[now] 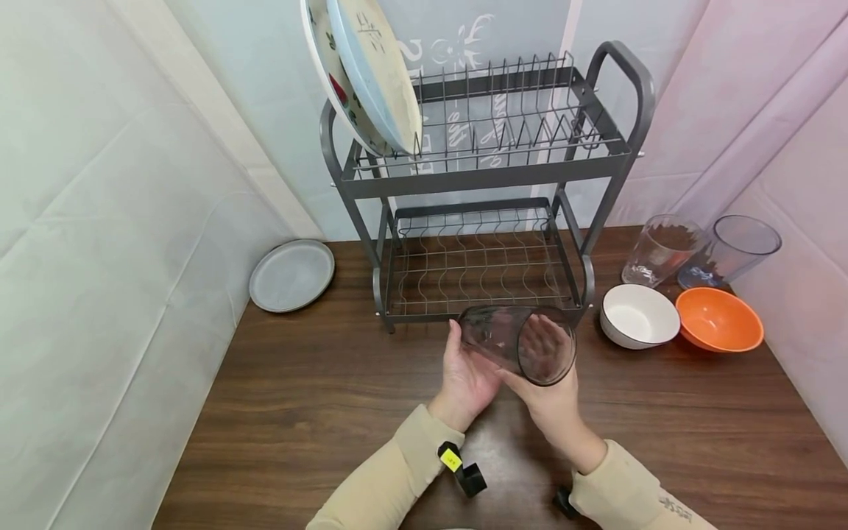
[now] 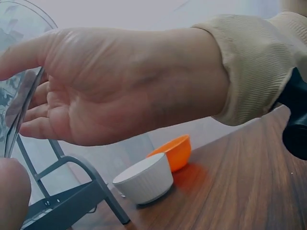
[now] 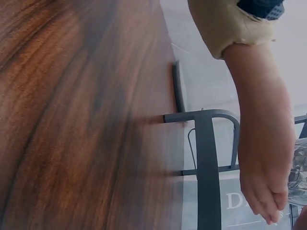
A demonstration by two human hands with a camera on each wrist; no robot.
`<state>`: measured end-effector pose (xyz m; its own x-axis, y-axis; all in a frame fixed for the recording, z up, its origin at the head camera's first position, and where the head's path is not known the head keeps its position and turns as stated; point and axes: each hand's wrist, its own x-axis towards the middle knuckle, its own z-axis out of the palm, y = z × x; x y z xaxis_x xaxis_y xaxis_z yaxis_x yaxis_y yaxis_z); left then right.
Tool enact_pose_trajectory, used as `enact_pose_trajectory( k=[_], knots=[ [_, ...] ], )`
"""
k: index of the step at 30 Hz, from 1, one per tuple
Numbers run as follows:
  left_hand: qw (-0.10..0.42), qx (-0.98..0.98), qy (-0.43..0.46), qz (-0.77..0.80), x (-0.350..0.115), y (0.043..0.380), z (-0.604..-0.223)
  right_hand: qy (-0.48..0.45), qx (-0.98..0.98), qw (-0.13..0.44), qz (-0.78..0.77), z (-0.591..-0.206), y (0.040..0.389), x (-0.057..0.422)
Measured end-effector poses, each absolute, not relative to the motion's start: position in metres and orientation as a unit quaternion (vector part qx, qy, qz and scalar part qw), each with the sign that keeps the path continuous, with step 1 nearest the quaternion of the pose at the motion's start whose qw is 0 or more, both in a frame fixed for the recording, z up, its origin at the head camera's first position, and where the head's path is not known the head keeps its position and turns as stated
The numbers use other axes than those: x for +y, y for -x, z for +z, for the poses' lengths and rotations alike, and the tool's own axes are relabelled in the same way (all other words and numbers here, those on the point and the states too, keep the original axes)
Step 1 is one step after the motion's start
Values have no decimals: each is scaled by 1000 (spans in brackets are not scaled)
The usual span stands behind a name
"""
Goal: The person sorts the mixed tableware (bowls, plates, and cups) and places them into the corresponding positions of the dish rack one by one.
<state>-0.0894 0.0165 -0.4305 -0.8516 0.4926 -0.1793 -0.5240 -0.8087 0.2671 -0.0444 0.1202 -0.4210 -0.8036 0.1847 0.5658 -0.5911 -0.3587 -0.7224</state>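
Head view, dark glass tilted, left hand gripping base end, right hand gripping near rim

Letter "D" on grey backdrop

- The person's left hand spans the upper left, palm toward the camera, thumb reaching to the left edge.
- Between that thumb and the curled fingers sits a see-through glass — only part of it is in view.
- At the lower left, a rounded bit of the right hand shows close to the glass.
- A ribbed beige sleeve covers the forearm, with a black mount at the right edge.
- Below the hand, a dark metal rack stands near a white bowl.
- Behind that bowl — partly hidden — is an orange bowl, casting an orange reflection on the brown wood-grain tabletop.
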Motion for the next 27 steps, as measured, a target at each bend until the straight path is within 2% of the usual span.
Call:
enact_pose_trajectory(
  k=[8,15,22,27],
  knots=[
    [266,177,72,945,13,91,-425,-169,-535,244,791,-425,41,119],
    [253,180,68,948,9,95,-422,-186,-522,240,797,-427,39,120],
    [203,168,83,961,-4,109,-419,-229,-508,231,797,-429,40,126],
    [166,185,54,967,-18,120,-418,-259,-482,232,804,-428,40,133]
  ],
)
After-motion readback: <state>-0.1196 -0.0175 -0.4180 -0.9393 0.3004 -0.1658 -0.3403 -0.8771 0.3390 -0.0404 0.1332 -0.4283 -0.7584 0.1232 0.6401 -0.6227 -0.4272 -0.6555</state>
